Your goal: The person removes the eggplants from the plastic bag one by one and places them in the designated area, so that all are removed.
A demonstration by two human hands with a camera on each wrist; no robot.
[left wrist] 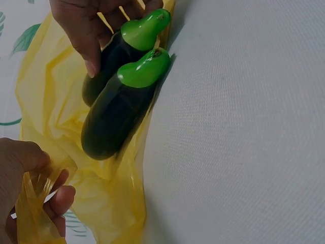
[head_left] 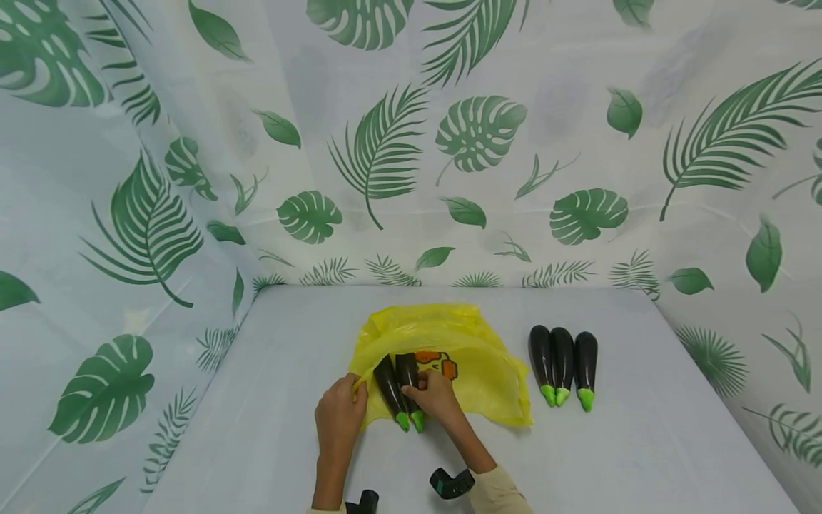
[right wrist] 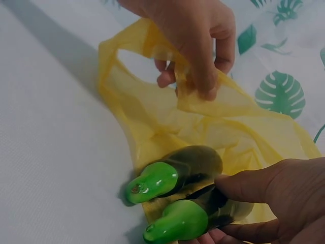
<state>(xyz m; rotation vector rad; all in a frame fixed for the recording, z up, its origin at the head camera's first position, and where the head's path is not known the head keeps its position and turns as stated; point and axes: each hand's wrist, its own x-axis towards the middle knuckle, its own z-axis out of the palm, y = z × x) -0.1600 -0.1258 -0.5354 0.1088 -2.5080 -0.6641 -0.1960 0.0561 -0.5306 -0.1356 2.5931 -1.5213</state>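
A yellow plastic bag [head_left: 488,389] lies on the table with its mouth toward me. Two dark eggplants with bright green caps rest side by side at that mouth, caps sticking out over the near edge. My left hand [head_left: 340,410] pinches the bag's left edge and lifts it; the thin film bunches between thumb and fingers in the left wrist view. My right hand [head_left: 437,396] grips the right-hand eggplant [head_left: 408,378], thumb on top and fingers beneath. The left-hand eggplant [head_left: 388,385] lies against it, untouched by either hand. Their far ends go under the bag's upper layer.
To the bag's right, three more eggplants [head_left: 562,364] lie in a row on the white table [head_left: 642,457], green caps toward me. An orange printed figure [head_left: 443,363] shows inside the bag. Leaf-patterned cloth [head_left: 411,157] stands behind the table and along both sides.
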